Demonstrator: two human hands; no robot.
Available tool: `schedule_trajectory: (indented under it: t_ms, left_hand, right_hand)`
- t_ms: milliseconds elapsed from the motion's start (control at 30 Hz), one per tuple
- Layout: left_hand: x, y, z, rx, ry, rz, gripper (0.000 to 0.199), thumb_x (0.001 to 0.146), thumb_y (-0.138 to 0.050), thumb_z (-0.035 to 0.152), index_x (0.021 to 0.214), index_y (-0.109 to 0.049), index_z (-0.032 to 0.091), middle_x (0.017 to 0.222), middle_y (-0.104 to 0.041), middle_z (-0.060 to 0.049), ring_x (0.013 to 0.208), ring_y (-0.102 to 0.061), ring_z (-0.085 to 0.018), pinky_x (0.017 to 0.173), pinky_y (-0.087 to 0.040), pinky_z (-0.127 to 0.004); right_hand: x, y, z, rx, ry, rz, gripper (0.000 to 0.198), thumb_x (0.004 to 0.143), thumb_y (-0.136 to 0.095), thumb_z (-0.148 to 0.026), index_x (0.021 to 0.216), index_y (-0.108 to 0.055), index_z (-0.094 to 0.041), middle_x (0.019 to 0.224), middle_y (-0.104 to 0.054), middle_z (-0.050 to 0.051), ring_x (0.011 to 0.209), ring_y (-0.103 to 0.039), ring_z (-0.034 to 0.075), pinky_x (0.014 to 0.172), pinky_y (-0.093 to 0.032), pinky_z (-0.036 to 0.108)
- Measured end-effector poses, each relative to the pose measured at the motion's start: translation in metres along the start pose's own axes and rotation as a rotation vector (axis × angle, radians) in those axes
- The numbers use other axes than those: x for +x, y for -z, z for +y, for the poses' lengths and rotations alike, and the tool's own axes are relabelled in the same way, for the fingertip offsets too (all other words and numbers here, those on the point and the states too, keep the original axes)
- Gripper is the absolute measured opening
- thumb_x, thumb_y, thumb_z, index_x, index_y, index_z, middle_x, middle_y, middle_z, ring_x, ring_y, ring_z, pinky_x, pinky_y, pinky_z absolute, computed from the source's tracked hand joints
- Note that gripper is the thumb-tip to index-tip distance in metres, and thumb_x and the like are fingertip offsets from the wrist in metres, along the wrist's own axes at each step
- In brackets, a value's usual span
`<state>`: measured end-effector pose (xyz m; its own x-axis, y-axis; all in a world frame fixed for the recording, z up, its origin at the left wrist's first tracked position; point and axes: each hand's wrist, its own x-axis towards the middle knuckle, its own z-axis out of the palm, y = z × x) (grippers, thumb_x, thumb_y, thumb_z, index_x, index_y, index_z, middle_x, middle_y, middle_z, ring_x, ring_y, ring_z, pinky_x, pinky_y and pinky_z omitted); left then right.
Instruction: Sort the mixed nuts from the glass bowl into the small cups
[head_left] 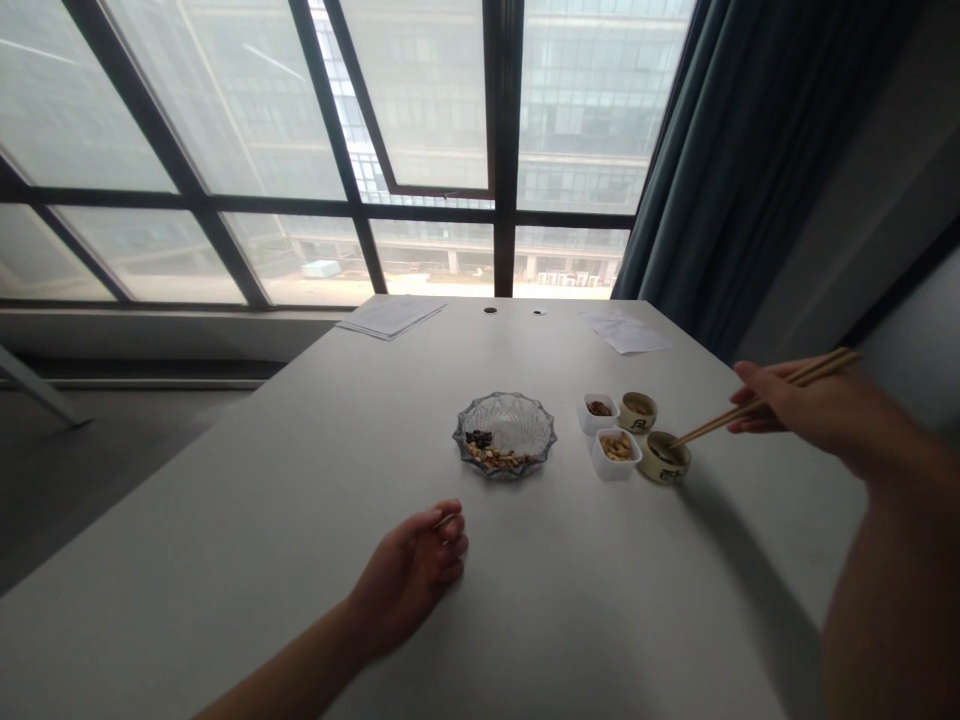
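My right hand (821, 410) grips a pair of wooden chopsticks (720, 421), whose tips reach into the nearer small ceramic bowl (664, 470), which has dark marks on its side. What the tips touch inside is too small to tell. A second ceramic bowl (637, 418) stands behind it. Left of these are two white plastic cups, one with tan dried pieces (617, 447), the other with brown ones (599, 408). My left hand (412, 575) rests palm inward with curled fingers in front of a glass dish (525, 425); a sliver shows at its thumb and finger. Dark and tan dried pieces (501, 458) lie in the dish.
The white table (300, 480) runs up to the window. Sheets of paper (394, 316) lie at its far left, and another sheet (624, 332) at the far right. Two small dark round spots sit between them. A blue curtain (697, 180) hangs at the right.
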<state>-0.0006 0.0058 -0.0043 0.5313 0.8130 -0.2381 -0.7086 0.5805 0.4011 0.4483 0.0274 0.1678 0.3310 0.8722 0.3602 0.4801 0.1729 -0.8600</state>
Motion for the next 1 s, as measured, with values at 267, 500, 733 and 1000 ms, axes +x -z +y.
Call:
schedule_trajectory:
  t_ms: [267, 500, 733, 1000]
  left_hand:
    - [-0.002, -0.002, -0.001, -0.004, 0.000, 0.006, 0.015, 0.086, -0.076, 0.011, 0.099, -0.068, 0.010, 0.078, -0.051, 0.000, 0.062, -0.045, -0.011, 0.051, -0.037, -0.020]
    - [-0.001, -0.004, -0.001, 0.006, -0.003, 0.008, 0.012, 0.087, -0.073, 0.011, 0.097, -0.067, 0.011, 0.078, -0.050, 0.000, 0.061, -0.045, -0.010, 0.050, -0.036, -0.020]
    - [-0.001, -0.005, -0.001, 0.011, -0.003, 0.018, 0.015, 0.085, -0.074, 0.011, 0.098, -0.066, 0.011, 0.077, -0.051, 0.000, 0.060, -0.046, -0.010, 0.050, -0.037, -0.020]
    - [-0.001, -0.007, -0.002, 0.016, -0.006, 0.018, 0.015, 0.086, -0.075, 0.012, 0.098, -0.067, 0.011, 0.078, -0.052, 0.000, 0.060, -0.046, -0.010, 0.051, -0.037, -0.020]
  right_hand:
    - [0.003, -0.018, -0.005, -0.130, -0.246, 0.007, 0.033, 0.083, -0.075, -0.049, 0.061, -0.070, -0.026, 0.066, -0.075, 0.010, 0.057, -0.075, 0.032, 0.053, -0.066, 0.045]
    - [0.004, -0.032, -0.004, -0.078, -0.244, -0.142, 0.020, 0.076, -0.082, -0.034, 0.063, -0.072, -0.023, 0.062, -0.075, 0.010, 0.061, -0.077, 0.030, 0.051, -0.065, 0.035]
    - [0.001, -0.025, -0.006, -0.090, -0.148, -0.031, 0.019, 0.076, -0.083, -0.036, 0.070, -0.072, -0.023, 0.063, -0.075, 0.008, 0.056, -0.075, 0.029, 0.039, -0.057, 0.029]
    - [-0.011, -0.041, -0.033, -0.090, -0.029, 0.121, 0.020, 0.084, -0.077, -0.042, 0.073, -0.073, -0.025, 0.065, -0.074, 0.006, 0.057, -0.075, 0.026, 0.046, -0.060, 0.031]
